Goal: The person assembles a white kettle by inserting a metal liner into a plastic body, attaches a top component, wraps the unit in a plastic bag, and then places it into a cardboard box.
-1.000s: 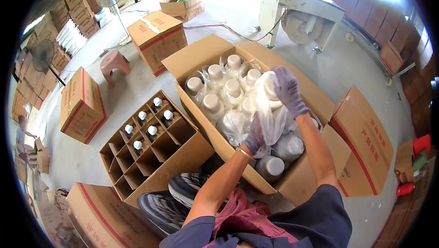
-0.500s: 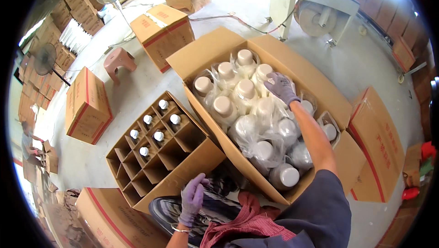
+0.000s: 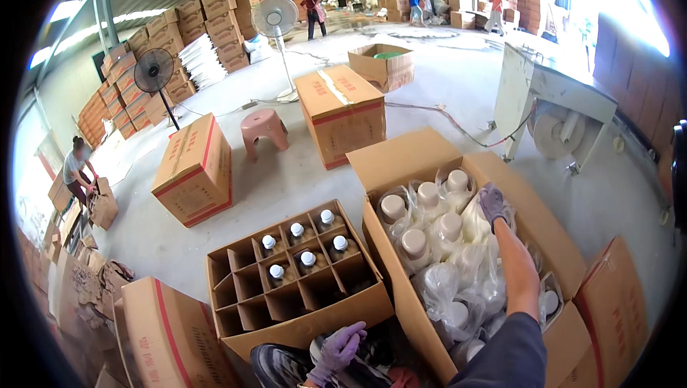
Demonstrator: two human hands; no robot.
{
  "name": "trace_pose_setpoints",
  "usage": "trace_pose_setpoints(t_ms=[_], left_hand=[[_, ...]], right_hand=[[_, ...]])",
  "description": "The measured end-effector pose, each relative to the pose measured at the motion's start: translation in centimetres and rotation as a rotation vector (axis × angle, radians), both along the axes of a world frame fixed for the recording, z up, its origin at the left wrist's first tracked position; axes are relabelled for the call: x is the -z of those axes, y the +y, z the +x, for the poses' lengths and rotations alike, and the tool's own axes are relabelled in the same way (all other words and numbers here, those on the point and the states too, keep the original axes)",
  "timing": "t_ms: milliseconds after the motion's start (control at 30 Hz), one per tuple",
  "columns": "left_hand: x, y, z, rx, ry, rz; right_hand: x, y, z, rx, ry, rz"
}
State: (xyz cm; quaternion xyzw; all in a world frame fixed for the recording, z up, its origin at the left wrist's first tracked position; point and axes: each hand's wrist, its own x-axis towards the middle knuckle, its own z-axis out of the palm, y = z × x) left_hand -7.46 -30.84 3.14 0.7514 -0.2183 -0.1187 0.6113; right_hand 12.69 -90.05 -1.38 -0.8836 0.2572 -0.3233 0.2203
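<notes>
Step in hand (judged): right hand (image 3: 491, 203) at the bagged bottles (image 3: 415, 243) in the right-hand carton (image 3: 403, 159); cannot tell whether its fingers pinch plastic. Left hand (image 3: 340, 352), near divided carton (image 3: 315, 321): fingers loosely extended, nothing held. Lifting would call for a firm grip.

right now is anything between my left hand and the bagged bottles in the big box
Yes, the big box's left wall stands between the left hand, low near the legs, and the bottles. Clear bags also wrap the bottles.
</notes>
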Motion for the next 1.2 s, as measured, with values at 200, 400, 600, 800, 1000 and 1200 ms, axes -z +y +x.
trace_pose_setpoints(t_ms=[200,400,600,800,1000,1200], left_hand=[[-2.4,-2.5,2.8,-0.108,0.703,-0.437],[-9.2,-8.4,4.1,0.134,0.392,-0.773],[-6.9,0.4,-0.5,-0.025,0.501,-0.881],[-7.8,8.2,-2.3,-0.173,0.336,-0.798],[-5.1,14.1,-8.6,-0.341,0.174,-0.678],[-15.0,16.5,-6.8,-0.255,-0.178,-0.48]], right_hand=[[-17.2,20.8,-8.5,-0.662,-0.513,0.788],[-10.8,37.5,-22.6,-1.305,-0.06,0.44],[-15.1,44.6,-32.3,-1.804,0.615,0.521],[-19.1,39.6,-28.8,-1.515,0.667,1.11],[-19.1,45.2,-25.4,-1.632,0.104,0.651],[-17.4,48.7,-21.8,-1.419,-0.244,-0.013]])
